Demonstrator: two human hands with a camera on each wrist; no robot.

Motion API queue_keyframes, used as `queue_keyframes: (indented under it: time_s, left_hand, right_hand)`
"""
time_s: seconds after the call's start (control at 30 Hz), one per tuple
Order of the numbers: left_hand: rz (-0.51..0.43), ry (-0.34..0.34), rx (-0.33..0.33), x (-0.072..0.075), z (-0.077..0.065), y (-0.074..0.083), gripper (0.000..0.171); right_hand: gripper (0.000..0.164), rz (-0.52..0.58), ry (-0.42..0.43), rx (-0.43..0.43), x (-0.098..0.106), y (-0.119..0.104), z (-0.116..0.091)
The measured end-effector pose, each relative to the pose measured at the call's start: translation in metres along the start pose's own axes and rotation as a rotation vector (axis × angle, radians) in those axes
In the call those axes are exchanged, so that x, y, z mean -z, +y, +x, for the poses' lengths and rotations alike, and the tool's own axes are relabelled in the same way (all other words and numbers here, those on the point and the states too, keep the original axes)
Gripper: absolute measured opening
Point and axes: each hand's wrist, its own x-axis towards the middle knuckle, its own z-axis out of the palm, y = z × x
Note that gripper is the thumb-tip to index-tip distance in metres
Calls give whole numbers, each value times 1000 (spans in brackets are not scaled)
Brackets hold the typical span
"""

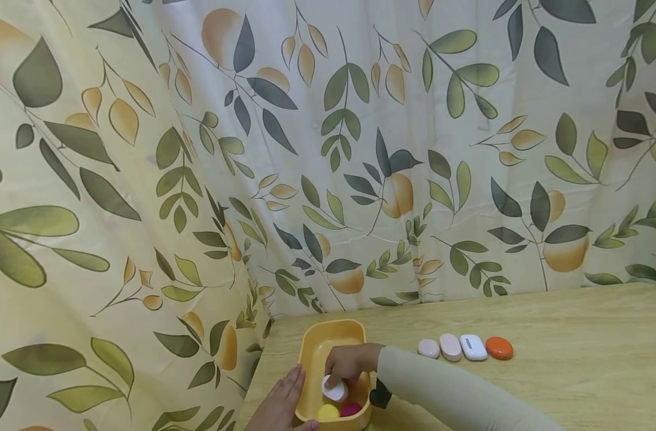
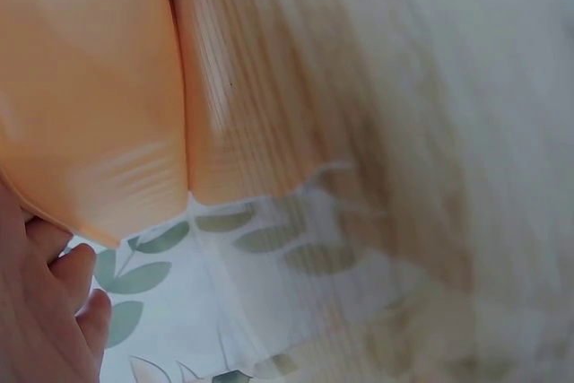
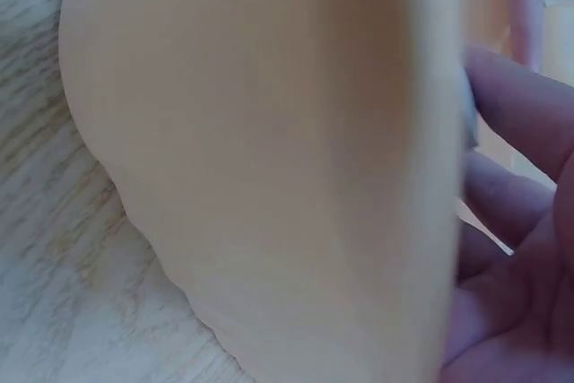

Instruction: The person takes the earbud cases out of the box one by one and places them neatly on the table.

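Observation:
A yellow-orange plastic bin (image 1: pixel 310 353) stands on the wooden table. Inside it, my right hand (image 1: pixel 345 364) grips a small round white case (image 1: pixel 334 389) between thumb and fingers. At the near end of the bin lie a yellow round case (image 1: pixel 328 412) and a magenta one (image 1: pixel 351 409). My left hand (image 1: pixel 281 400) rests against the bin's left side, fingers extended; the left wrist view shows its fingertips (image 2: pixel 76 266) at the bin's edge. In the right wrist view the bin wall (image 3: pixel 224 150) hides most of what the right hand holds.
Right of the bin, a row of small cases sits on the table (image 1: pixel 586 359): a pale pink round one (image 1: pixel 428 348), a pink oval one (image 1: pixel 450 347), a white one (image 1: pixel 473 347) and an orange one (image 1: pixel 499 348). Leaf-patterned curtains (image 1: pixel 328 179) border the table's back and left.

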Motion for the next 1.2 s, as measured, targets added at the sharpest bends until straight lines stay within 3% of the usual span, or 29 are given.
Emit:
queue_keyframes:
  time_s: [0.47,0.7,1.2]
  left_hand:
    - [-32,-40,22,6,1,2,94]
    - [-75,-70,44,6,1,3,93]
    - [-36,-41,15,3,1,0,93]
  right_hand:
    - [7,307,26,-11,2,-3,-10]
    - [13,426,103,-13,3,-4,-13]
    - [17,549,64,60,9,9,-20]
